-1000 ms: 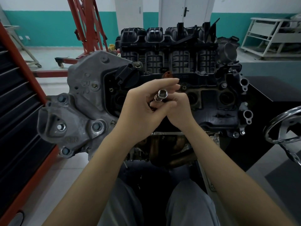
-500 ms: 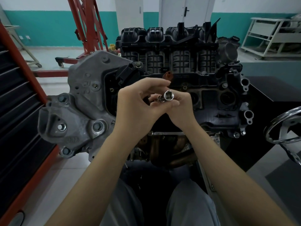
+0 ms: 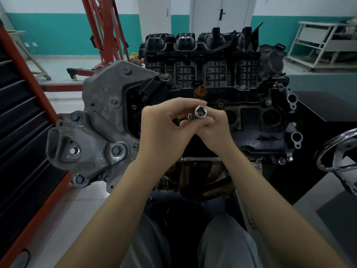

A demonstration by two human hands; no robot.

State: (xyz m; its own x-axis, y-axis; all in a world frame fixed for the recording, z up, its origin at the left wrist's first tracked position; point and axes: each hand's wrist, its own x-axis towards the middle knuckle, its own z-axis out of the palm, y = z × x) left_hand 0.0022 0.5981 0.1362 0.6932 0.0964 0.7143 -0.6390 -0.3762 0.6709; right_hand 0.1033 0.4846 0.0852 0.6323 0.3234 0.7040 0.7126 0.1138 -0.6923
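A car engine (image 3: 251,117) sits in front of me with a black intake manifold (image 3: 202,60) on top and a grey metal bracket (image 3: 100,132) bolted to its left end. Both hands meet in front of the engine's middle. My right hand (image 3: 216,132) grips a shiny chrome socket (image 3: 201,112), whose open hex end faces me. My left hand (image 3: 162,130) curls its fingers around the socket's other end, where a small metal piece (image 3: 190,117) shows. What that piece is cannot be made out.
A red-framed tool cabinet (image 3: 25,132) stands close on the left. A red engine hoist (image 3: 104,35) is behind the engine. A chrome handwheel (image 3: 340,151) juts in at the right. A white rack (image 3: 324,45) stands far right. My knees are below.
The socket has tilted and shifted right, so its open end now faces me more squarely. The fingers of my left hand have curled in further around it.
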